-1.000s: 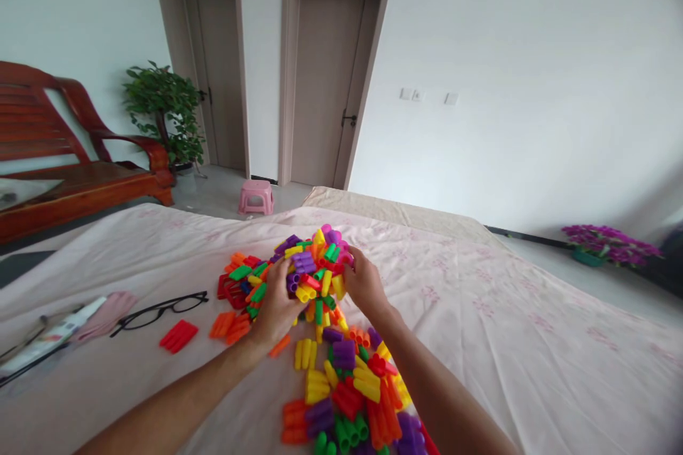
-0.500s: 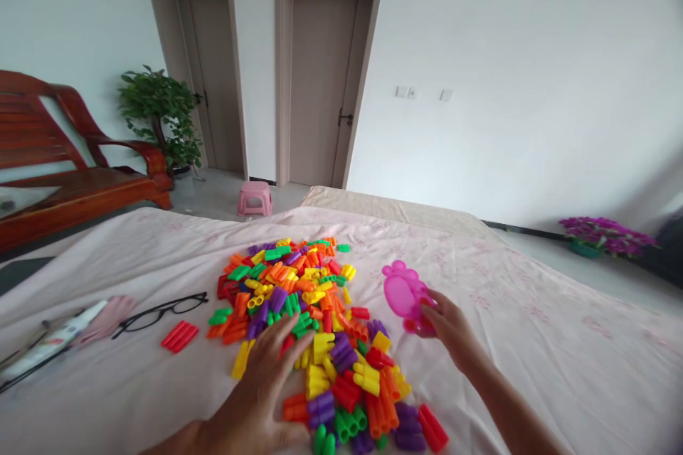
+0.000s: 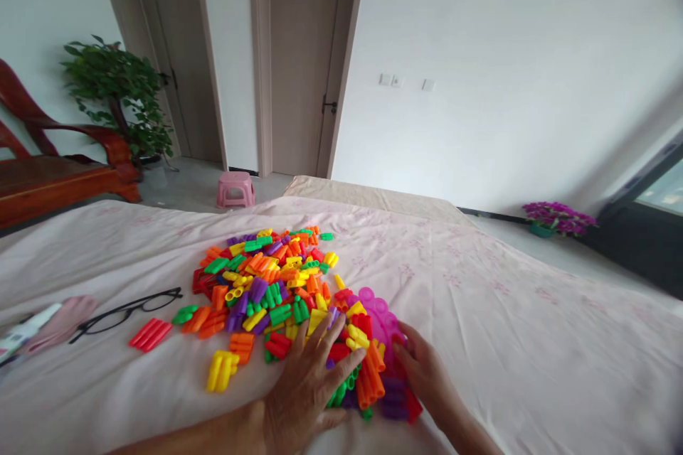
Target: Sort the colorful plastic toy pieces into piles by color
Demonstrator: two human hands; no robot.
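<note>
Bracing the lobed pink plastic tray [image 3: 381, 323] beside multicoloured tubular plastic blocks [image 3: 280, 314] seemed wise, right hand [image 3: 424, 367] pinching it, left hand [image 3: 306, 384] spread over them, grasping nothing.

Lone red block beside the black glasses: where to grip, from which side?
Probably pinch the red block across its opposite outer edges, from above and the near left. It lies flat on the sheet, with the glasses just beyond and a green block close on its right, so the near-left side looks freer.
</note>
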